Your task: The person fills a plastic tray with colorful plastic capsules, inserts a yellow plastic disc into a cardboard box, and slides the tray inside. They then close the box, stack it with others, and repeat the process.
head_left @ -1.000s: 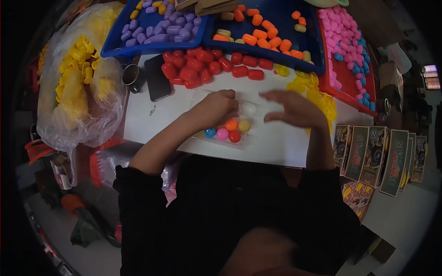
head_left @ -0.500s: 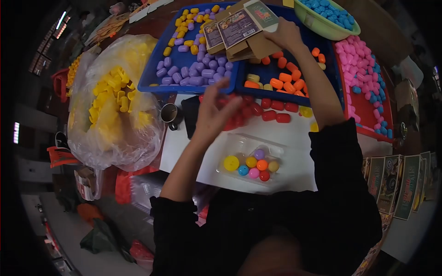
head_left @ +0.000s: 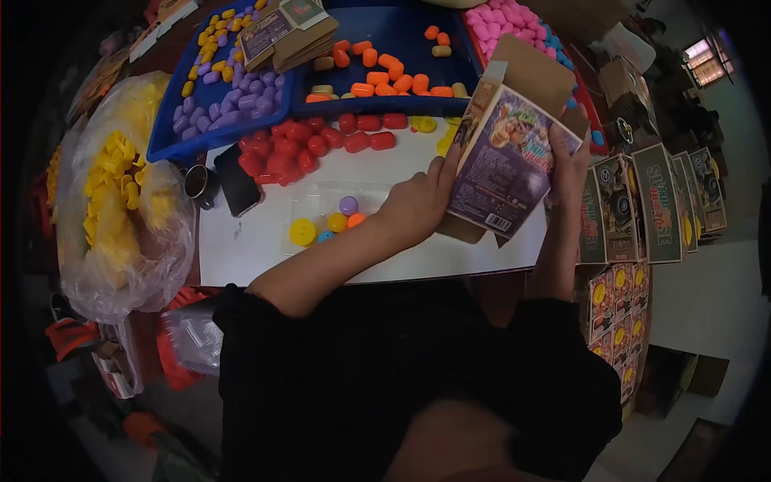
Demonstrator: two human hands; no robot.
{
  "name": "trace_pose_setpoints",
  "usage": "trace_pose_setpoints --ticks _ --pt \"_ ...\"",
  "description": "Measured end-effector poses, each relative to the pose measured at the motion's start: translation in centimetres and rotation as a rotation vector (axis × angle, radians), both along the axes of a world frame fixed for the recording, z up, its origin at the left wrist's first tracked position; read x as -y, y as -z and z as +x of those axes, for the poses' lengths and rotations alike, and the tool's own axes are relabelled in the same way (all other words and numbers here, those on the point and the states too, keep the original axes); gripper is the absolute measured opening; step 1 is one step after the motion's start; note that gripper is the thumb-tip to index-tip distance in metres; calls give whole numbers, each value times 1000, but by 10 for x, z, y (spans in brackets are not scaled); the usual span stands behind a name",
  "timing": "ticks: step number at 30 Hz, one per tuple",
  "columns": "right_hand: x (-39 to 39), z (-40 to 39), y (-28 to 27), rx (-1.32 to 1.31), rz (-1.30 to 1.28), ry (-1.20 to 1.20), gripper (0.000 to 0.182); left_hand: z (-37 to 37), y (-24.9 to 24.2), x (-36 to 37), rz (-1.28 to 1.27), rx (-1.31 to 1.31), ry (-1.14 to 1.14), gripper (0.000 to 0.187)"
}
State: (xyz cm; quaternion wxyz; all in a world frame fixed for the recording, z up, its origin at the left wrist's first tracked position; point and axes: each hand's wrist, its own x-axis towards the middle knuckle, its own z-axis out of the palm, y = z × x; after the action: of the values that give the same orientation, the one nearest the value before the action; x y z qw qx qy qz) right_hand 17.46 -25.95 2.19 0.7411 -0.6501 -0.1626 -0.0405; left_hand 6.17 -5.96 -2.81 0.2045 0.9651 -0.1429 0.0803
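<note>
a printed cardboard box point(head_left: 509, 161) is now up between both hands over the white table point(head_left: 241, 241), its top flap open and tilted away; half a second ago the right hand was far out at the stack of flat boxes point(head_left: 283, 36) on the blue trays and the left hand hovered open above the red capsules point(head_left: 309, 140). now the left hand point(head_left: 418, 207) grasps the box's left edge, fingers curled round it, and the right hand point(head_left: 572, 165) grips its right edge, fingertips wrapped over the front. so one box looks to have been taken from the stack and opened out, which reads as readying it for filling. the clear plastic tray point(head_left: 309, 210) with its yellow, purple, orange and blue balls lies on the table just left of the left hand, untouched, partly hidden by the wrist. a second ago both hands rested at that tray. finished boxes point(head_left: 658, 205) stand in a row to the right.
</note>
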Motion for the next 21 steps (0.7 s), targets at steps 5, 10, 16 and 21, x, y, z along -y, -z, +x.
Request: trace_pose_setpoints --ticks 5,10,16,21 --pt "2 -53 28 329 -181 -28 66 12 -21 -21 -709 98 78 89" --pt "12 -65 35 835 -498 85 60 10 -10 -28 -683 182 251 68" --pt "26 -88 6 752 -615 -118 44 -10 -12 -12 -1373 182 253 66" --pt "5 -92 -41 598 -875 -368 45 -14 -14 -23 -679 168 287 89"
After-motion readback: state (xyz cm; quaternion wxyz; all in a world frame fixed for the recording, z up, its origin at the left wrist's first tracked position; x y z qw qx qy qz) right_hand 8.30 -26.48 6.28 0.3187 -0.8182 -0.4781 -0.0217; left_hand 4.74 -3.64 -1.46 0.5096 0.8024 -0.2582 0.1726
